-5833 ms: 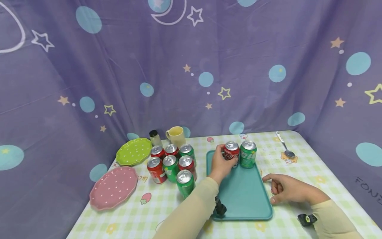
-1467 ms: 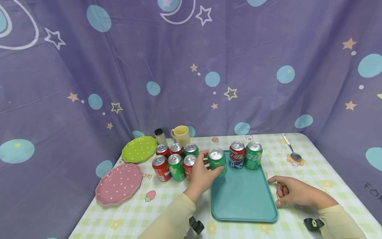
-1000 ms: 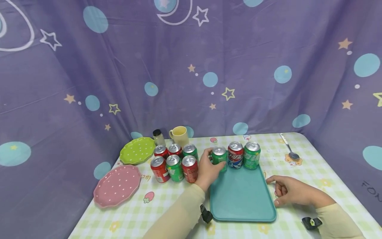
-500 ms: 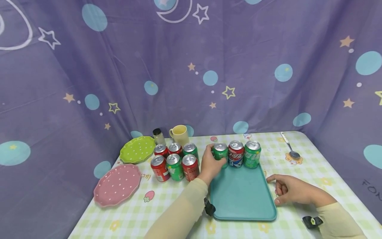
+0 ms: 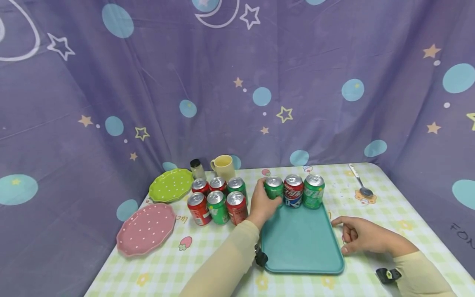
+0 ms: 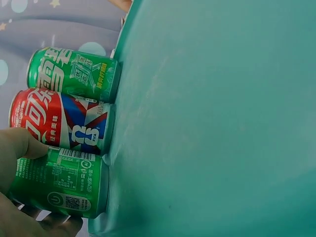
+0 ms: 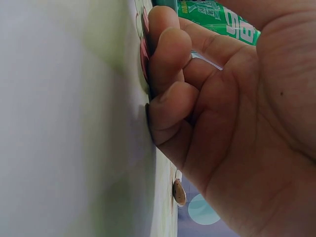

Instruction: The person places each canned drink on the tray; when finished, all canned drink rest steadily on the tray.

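Observation:
My left hand [image 5: 262, 206] grips a green soda can [image 5: 273, 192] at the far left corner of the teal tray [image 5: 302, 243]. The can stands upright, with the thumb across its near side and fingers round the outer side. Beside it stand a red soda can [image 5: 293, 193] and another green soda can [image 6: 74, 74], forming a row along the tray's far edge. My right hand [image 5: 365, 236] rests on the tablecloth by the tray's right edge, holding nothing. Its index finger points toward the tray rim; the other fingers are loosely curled, as the right wrist view shows.
Left of the tray stand several red and green soda cans [image 5: 217, 208] in two rows. Behind them are a yellow mug [image 5: 224, 166] and a black-lidded jar [image 5: 197, 169]. A green plate [image 5: 170, 185] and a pink plate [image 5: 146, 230] lie further left. A spoon [image 5: 365, 191] lies right.
Earlier my left hand held the red can on the tray. It then carried a green can from the front of the left group and set it beside the red one. My right hand has stayed put.

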Action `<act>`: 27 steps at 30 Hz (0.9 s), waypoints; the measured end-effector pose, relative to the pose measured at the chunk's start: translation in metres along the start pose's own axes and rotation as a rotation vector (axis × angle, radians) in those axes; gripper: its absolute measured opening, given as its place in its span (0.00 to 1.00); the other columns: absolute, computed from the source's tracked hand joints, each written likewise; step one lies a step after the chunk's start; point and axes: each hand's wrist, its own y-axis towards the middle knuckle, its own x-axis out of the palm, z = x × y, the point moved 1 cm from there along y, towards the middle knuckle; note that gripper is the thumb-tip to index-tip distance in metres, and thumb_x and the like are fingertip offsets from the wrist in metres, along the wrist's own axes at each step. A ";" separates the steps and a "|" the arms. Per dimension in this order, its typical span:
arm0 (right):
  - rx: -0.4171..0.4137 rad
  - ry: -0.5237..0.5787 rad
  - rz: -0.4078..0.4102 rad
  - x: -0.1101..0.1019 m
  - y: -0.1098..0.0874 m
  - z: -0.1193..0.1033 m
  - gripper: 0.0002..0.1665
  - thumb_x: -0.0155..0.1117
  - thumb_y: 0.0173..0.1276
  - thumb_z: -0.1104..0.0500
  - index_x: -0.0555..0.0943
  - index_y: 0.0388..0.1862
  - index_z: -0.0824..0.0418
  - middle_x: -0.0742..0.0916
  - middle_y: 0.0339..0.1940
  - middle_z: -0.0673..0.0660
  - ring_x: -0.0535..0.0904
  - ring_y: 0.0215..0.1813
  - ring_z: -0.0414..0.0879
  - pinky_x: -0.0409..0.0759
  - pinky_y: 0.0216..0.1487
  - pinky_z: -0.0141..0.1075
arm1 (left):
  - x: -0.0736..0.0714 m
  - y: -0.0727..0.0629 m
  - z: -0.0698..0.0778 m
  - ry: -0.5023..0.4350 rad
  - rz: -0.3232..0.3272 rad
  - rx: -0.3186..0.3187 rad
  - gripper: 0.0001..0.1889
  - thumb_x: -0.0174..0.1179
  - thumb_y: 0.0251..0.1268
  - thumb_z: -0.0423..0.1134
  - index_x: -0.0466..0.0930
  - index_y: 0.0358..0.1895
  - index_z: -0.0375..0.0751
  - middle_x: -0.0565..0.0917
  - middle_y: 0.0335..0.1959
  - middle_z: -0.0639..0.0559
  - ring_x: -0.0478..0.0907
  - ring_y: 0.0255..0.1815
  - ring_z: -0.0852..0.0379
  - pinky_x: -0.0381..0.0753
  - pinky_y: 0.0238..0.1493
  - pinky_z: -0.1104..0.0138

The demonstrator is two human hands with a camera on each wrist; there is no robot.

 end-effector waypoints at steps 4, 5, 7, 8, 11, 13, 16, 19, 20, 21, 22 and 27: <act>0.004 0.005 -0.003 0.000 0.000 -0.001 0.45 0.82 0.60 0.58 0.70 0.69 0.74 0.82 0.33 0.57 0.73 0.27 0.37 0.75 0.27 0.32 | -0.001 -0.001 0.001 0.009 -0.015 0.024 0.46 0.75 0.58 0.36 0.60 0.78 0.42 0.75 0.69 0.43 0.75 0.68 0.47 0.74 0.70 0.52; 0.004 0.006 -0.003 0.000 0.000 -0.001 0.45 0.82 0.60 0.58 0.70 0.69 0.74 0.82 0.33 0.57 0.73 0.27 0.37 0.75 0.27 0.32 | -0.002 -0.001 0.002 0.012 -0.016 0.033 0.47 0.76 0.58 0.36 0.59 0.79 0.43 0.74 0.70 0.44 0.74 0.69 0.47 0.73 0.71 0.53; 0.003 0.007 -0.002 0.000 0.000 -0.001 0.45 0.82 0.60 0.58 0.70 0.69 0.74 0.82 0.33 0.57 0.73 0.27 0.37 0.75 0.27 0.32 | -0.005 -0.003 0.007 0.010 -0.002 0.063 0.48 0.77 0.58 0.38 0.58 0.80 0.45 0.72 0.72 0.43 0.72 0.71 0.47 0.72 0.72 0.53; 0.003 0.007 -0.002 0.000 0.000 -0.001 0.45 0.82 0.59 0.58 0.70 0.69 0.74 0.82 0.33 0.57 0.73 0.27 0.37 0.76 0.27 0.32 | -0.008 -0.004 0.010 0.012 0.009 0.086 0.48 0.77 0.59 0.38 0.58 0.80 0.46 0.72 0.73 0.44 0.71 0.72 0.47 0.70 0.73 0.54; 0.003 0.003 -0.003 0.000 0.000 0.001 0.45 0.82 0.59 0.58 0.70 0.69 0.74 0.82 0.33 0.57 0.73 0.27 0.37 0.76 0.27 0.32 | -0.020 -0.009 0.023 0.015 0.030 0.161 0.47 0.77 0.60 0.40 0.59 0.80 0.46 0.70 0.74 0.46 0.68 0.74 0.48 0.68 0.75 0.54; 0.006 0.002 -0.003 0.001 0.000 0.001 0.45 0.83 0.59 0.58 0.70 0.69 0.73 0.82 0.33 0.56 0.73 0.27 0.37 0.76 0.27 0.32 | -0.033 -0.014 0.033 0.011 0.034 0.216 0.46 0.76 0.61 0.40 0.60 0.80 0.46 0.70 0.74 0.46 0.67 0.75 0.48 0.67 0.75 0.53; 0.009 0.002 -0.001 0.001 0.001 0.001 0.45 0.83 0.59 0.58 0.71 0.69 0.73 0.82 0.33 0.56 0.73 0.27 0.37 0.75 0.27 0.32 | -0.056 -0.024 0.045 -0.009 0.029 0.278 0.45 0.75 0.63 0.41 0.59 0.80 0.45 0.69 0.74 0.48 0.66 0.76 0.49 0.67 0.76 0.52; 0.009 0.004 -0.001 0.001 0.002 0.000 0.45 0.83 0.59 0.58 0.71 0.69 0.73 0.82 0.33 0.57 0.73 0.27 0.38 0.75 0.27 0.32 | -0.082 -0.036 0.049 -0.048 0.032 0.327 0.44 0.75 0.64 0.41 0.61 0.80 0.45 0.68 0.75 0.48 0.65 0.77 0.50 0.66 0.76 0.51; 0.008 0.005 -0.002 0.001 0.002 -0.001 0.45 0.83 0.59 0.58 0.71 0.69 0.73 0.82 0.33 0.57 0.73 0.27 0.38 0.75 0.27 0.32 | -0.091 -0.041 0.048 -0.059 0.036 0.341 0.43 0.74 0.64 0.41 0.61 0.79 0.45 0.68 0.76 0.49 0.65 0.77 0.50 0.66 0.76 0.51; 0.008 0.005 -0.003 0.001 0.002 -0.001 0.45 0.83 0.59 0.58 0.71 0.69 0.73 0.82 0.33 0.57 0.73 0.27 0.38 0.75 0.27 0.32 | -0.100 -0.046 0.047 -0.071 0.042 0.353 0.43 0.74 0.64 0.41 0.62 0.79 0.45 0.69 0.75 0.48 0.65 0.77 0.50 0.66 0.76 0.50; 0.009 0.005 -0.004 0.001 0.002 -0.001 0.45 0.83 0.59 0.58 0.71 0.69 0.74 0.82 0.33 0.57 0.73 0.27 0.38 0.75 0.27 0.32 | -0.109 -0.050 0.044 -0.082 0.051 0.361 0.42 0.75 0.64 0.40 0.62 0.79 0.46 0.69 0.75 0.49 0.65 0.77 0.50 0.66 0.76 0.48; 0.012 0.014 -0.012 0.000 0.000 0.000 0.45 0.82 0.60 0.58 0.70 0.70 0.74 0.82 0.34 0.57 0.73 0.27 0.38 0.76 0.28 0.33 | -0.155 -0.064 0.016 -0.110 0.110 0.365 0.41 0.75 0.63 0.35 0.64 0.78 0.49 0.71 0.73 0.49 0.71 0.72 0.49 0.70 0.72 0.41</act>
